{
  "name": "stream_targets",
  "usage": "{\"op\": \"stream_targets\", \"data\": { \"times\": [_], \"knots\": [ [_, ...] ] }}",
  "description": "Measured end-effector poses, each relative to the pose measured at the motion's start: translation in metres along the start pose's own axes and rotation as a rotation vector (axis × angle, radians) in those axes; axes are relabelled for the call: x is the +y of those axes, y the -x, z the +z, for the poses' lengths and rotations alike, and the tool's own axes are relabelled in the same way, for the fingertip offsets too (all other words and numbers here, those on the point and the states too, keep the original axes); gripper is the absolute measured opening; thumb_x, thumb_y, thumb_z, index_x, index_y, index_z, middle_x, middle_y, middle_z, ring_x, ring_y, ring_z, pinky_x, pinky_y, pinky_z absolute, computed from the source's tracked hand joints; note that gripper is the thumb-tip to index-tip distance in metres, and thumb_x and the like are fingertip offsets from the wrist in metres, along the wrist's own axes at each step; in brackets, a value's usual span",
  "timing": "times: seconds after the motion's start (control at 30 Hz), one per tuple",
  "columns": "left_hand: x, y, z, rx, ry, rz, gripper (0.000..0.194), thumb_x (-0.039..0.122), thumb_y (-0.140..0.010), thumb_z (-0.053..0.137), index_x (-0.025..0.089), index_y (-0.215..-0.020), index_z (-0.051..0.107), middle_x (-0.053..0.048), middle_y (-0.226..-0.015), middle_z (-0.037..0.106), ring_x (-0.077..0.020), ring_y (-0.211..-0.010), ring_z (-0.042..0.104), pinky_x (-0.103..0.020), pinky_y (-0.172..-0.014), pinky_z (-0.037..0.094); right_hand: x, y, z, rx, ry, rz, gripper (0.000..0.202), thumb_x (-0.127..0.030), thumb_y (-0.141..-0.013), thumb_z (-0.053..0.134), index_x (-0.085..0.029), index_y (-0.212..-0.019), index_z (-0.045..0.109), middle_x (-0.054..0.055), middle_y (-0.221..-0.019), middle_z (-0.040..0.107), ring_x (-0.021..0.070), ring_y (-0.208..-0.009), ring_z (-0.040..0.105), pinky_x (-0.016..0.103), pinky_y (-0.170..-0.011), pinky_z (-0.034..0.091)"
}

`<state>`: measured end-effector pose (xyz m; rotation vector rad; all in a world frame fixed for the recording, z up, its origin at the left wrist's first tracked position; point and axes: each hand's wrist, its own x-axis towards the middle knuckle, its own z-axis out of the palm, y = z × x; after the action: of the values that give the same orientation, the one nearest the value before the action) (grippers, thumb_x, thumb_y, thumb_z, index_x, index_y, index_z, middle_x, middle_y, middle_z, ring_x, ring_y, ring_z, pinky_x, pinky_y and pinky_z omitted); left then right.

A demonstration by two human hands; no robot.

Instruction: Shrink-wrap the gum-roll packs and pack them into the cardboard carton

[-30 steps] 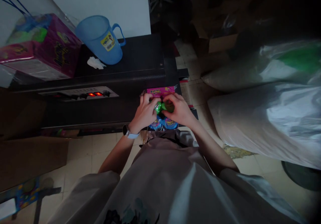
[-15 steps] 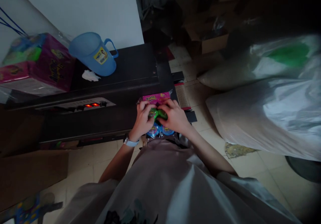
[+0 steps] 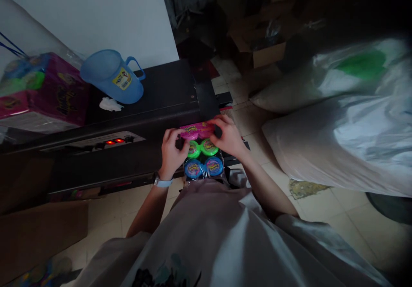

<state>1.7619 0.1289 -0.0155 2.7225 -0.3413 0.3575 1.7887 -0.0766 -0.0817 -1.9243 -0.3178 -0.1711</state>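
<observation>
In front of my body is a pink printed box (image 3: pixel 193 129) in clear wrap. Two green round containers (image 3: pixel 209 146) lie in it, with two blue round containers (image 3: pixel 213 166) below them. My left hand (image 3: pixel 172 152) is closed at the box's upper left, thumb and fingers pinching its pink edge. At the upper right, my right hand (image 3: pixel 228 136) grips the same pink edge between thumb and fingers. The near end of the package meets my shirt.
A dark machine (image 3: pixel 167 85) carries a blue plastic mug (image 3: pixel 111 77), crumpled white tissue (image 3: pixel 110 104) and another pink box (image 3: pixel 66 92). Red lights glow on its control panel (image 3: pixel 109 142). Large white sacks (image 3: pixel 309 145) stand right; cardboard boxes (image 3: pixel 268 55) lie behind.
Both hands have moved from the green containers up to the pink edge and farther apart. The green and blue containers show more fully. The view has shifted slightly.
</observation>
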Motion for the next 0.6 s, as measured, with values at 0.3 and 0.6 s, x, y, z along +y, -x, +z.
{"op": "stream_targets", "data": {
  "times": [0.3, 0.6],
  "knots": [
    [0.024, -0.017, 0.004, -0.153, -0.19, 0.188, 0.036, 0.02, -0.085, 0.059, 0.02, -0.12, 0.063, -0.006, -0.128, 0.061, -0.0224, -0.114, 0.055, -0.039, -0.101, 0.047, 0.021, -0.019, -0.01, -0.235, -0.085, -0.113, 0.051, -0.017, -0.073, 0.06, -0.011, -0.124, 0.062, 0.011, -0.125, 0.065, 0.0217, -0.107, 0.064, 0.032, -0.09, 0.049],
    [0.028, -0.018, 0.012, -0.205, -0.211, 0.184, 0.038, 0.018, -0.082, 0.057, 0.018, -0.12, 0.065, -0.006, -0.125, 0.064, -0.0236, -0.113, 0.056, -0.041, -0.1, 0.047, 0.016, -0.03, -0.012, -0.313, 0.146, -0.236, 0.036, -0.012, -0.077, 0.054, -0.01, -0.111, 0.063, 0.012, -0.106, 0.068, 0.0244, -0.1, 0.062, 0.031, -0.087, 0.045]
  ]
}}
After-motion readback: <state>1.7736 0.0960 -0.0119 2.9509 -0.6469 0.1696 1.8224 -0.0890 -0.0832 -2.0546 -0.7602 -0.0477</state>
